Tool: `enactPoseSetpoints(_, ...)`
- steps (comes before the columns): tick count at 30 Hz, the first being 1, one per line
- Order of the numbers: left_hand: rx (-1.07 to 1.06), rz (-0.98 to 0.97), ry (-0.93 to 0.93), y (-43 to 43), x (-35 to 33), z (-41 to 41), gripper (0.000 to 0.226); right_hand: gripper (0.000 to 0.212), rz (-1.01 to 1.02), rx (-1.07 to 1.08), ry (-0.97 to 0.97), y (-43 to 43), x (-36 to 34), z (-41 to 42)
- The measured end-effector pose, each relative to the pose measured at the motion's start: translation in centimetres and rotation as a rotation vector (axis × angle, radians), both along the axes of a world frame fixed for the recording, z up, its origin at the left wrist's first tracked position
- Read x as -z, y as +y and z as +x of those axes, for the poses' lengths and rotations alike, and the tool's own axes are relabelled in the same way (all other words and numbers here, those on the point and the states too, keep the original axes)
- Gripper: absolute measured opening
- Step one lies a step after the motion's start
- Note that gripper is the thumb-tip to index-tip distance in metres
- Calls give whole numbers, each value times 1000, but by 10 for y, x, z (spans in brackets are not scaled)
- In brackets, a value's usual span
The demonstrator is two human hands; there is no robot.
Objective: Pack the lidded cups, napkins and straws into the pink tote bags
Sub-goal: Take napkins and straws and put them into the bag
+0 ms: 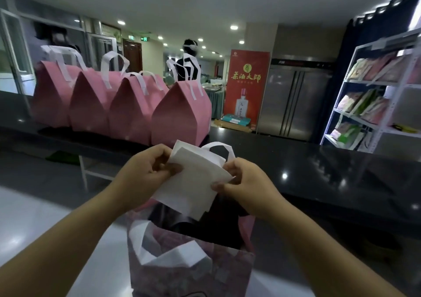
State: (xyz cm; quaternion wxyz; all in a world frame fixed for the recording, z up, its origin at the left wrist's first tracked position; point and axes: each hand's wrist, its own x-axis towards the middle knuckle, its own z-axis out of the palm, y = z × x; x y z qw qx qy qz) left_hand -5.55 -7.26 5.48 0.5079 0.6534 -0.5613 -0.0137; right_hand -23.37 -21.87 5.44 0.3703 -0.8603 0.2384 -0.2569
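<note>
A shop: black counter (319, 160), stocked shelves (364, 105), steel fridge (293, 100).

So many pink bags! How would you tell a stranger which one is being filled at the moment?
Find the long black counter, where four peaked pink fabric tote bags stand shut in a row. In front of it, closest to the viewer, is another pink fabric tote bag with white handles, under the left hand and right hand pinching white paper napkins. It alone gapes open.

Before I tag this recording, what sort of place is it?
Probably a takeaway or shop counter: a black counter lined with pink tote bags, a red liquor banner, steel fridge doors and stocked shelves.
</note>
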Motion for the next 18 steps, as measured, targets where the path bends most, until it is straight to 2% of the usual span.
enactPoseSetpoints(4,106,-21,64,-2,1,9,31,18,190,15,-187,9,-3,2)
enactPoseSetpoints(7,114,38,76,2,8,21,30,19,196,26,-230,16,-2,3)
enactPoseSetpoints(10,84,89,-50,7,17,35,11,10,-27,66,-126,19,-1,4)
enactPoseSetpoints(15,7,181,-233,12,30,51,27,5,-455,135,142,20,0,12)
enactPoseSetpoints(18,14,204,-240,14,32,52,30,16,-648,147,365,25,3,24)
